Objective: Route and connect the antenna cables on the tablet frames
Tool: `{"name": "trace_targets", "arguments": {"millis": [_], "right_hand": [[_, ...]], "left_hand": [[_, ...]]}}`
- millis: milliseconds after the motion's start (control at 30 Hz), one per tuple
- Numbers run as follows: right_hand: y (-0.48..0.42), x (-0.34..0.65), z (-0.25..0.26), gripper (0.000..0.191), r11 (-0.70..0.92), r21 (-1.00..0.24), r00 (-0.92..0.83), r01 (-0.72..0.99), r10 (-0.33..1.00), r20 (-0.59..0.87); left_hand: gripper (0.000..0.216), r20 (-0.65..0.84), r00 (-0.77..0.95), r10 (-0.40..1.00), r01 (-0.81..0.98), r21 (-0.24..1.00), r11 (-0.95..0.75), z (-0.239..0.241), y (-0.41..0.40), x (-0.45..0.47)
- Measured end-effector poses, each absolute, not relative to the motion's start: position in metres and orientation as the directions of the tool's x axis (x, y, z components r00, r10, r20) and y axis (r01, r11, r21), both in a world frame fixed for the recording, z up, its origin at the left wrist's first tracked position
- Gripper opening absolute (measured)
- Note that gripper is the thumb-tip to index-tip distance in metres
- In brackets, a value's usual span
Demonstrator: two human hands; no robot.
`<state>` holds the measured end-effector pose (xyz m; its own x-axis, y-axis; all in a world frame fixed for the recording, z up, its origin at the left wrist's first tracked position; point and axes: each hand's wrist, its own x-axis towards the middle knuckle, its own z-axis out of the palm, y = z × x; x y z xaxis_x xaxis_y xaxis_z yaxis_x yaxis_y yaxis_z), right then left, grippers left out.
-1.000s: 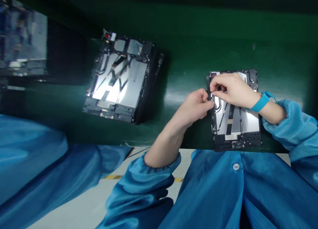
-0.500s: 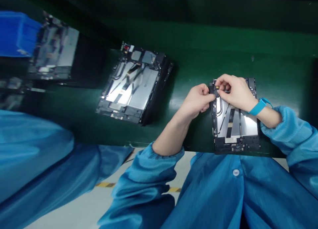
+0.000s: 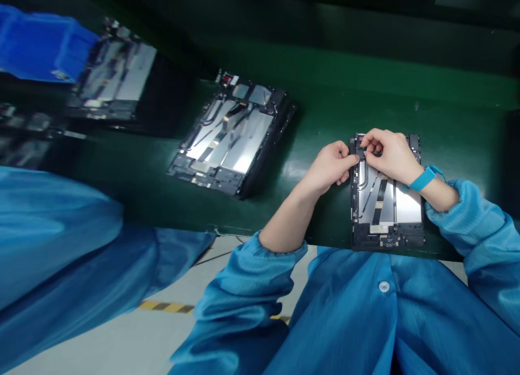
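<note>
An opened tablet (image 3: 389,242), its silver batteries and black ribbon cables exposed, lies on the green workbench right in front of me. At its upper left edge is my left hand (image 3: 331,166), with thumb and curled fingers drawn together against the frame. My right hand (image 3: 392,155), wearing a blue wrist strap (image 3: 424,178), reaches over the tablet's top. Its thumb and index finger pinch close to the upper left corner, by a small red part. Whatever sits between the fingers of either hand is too small to make out.
To the left rests a stack of similar opened tablets (image 3: 231,142), slightly turned. Beyond it stand another stack (image 3: 117,82) and a blue plastic bin (image 3: 44,44). A co-worker's blue sleeve (image 3: 60,245) fills the lower left. The bench's front edge runs close to my body.
The view has shifted a little, so the bench things sit differently in the picture. My right fingers have moved slightly at the tablet's upper left corner; my left hand stays at its edge.
</note>
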<state>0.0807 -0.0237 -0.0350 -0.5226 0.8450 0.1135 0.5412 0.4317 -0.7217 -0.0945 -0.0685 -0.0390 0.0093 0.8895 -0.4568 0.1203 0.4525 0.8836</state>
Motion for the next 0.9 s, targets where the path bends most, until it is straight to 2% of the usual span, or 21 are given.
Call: {"name": "trace_targets", "arguments": {"millis": [100,200,300,400,467,533,600,667,733,833,900], "right_hand": [[-0.023,0.081,-0.041,0.017,0.46,-0.698,-0.533,0.549,0.836,0.132],[-0.028,0.081,-0.044,0.02,0.539,-0.637,-0.531,0.551,0.816,0.23],[-0.035,0.087,-0.038,0.024,0.591,-0.565,-0.466,0.576,0.805,0.367],[-0.044,0.108,-0.033,0.028,0.551,-0.548,-0.361,0.63,0.832,0.421],[-0.052,0.13,-0.037,0.036,0.474,-0.577,-0.269,0.665,0.873,0.406],[-0.064,0.151,-0.046,0.047,0.35,-0.655,-0.164,0.67,0.93,0.329],[-0.08,0.164,-0.057,0.058,0.21,-0.754,-0.099,0.623,0.977,0.191],[-0.097,0.167,-0.063,0.067,0.134,-0.803,-0.105,0.581,0.99,0.089],[-0.11,0.159,-0.064,0.073,0.126,-0.809,-0.128,0.574,0.99,0.063],[-0.116,0.143,-0.06,0.079,0.144,-0.832,-0.148,0.536,0.986,0.074],[-0.109,0.135,-0.059,0.08,0.172,-0.874,-0.198,0.454,0.976,0.089]], "left_hand": [[0.037,-0.457,-0.024,0.889,0.16,0.876,0.455,-0.036,-0.068,-0.09],[0.039,-0.47,-0.056,0.881,0.184,0.862,0.472,-0.036,-0.066,-0.084],[0.037,-0.453,-0.102,0.886,0.216,0.859,0.464,-0.039,-0.063,-0.079],[0.034,-0.4,-0.118,0.909,0.246,0.875,0.417,-0.042,-0.066,-0.082],[0.025,-0.363,-0.105,0.926,0.278,0.883,0.378,-0.044,-0.076,-0.089],[0.016,-0.269,-0.11,0.957,0.397,0.871,0.291,-0.046,-0.092,-0.097],[0.031,-0.143,-0.084,0.986,0.57,0.805,0.165,-0.049,-0.111,-0.1],[0.046,-0.103,-0.022,0.994,0.663,0.743,0.091,-0.051,-0.127,-0.095],[0.055,-0.12,0.003,0.993,0.61,0.787,0.093,-0.052,-0.136,-0.087],[0.062,-0.123,0.016,0.992,0.314,0.943,0.112,-0.048,-0.131,-0.085],[0.064,-0.103,-0.011,0.995,0.149,0.983,0.103,-0.039,-0.12,-0.101]]}}
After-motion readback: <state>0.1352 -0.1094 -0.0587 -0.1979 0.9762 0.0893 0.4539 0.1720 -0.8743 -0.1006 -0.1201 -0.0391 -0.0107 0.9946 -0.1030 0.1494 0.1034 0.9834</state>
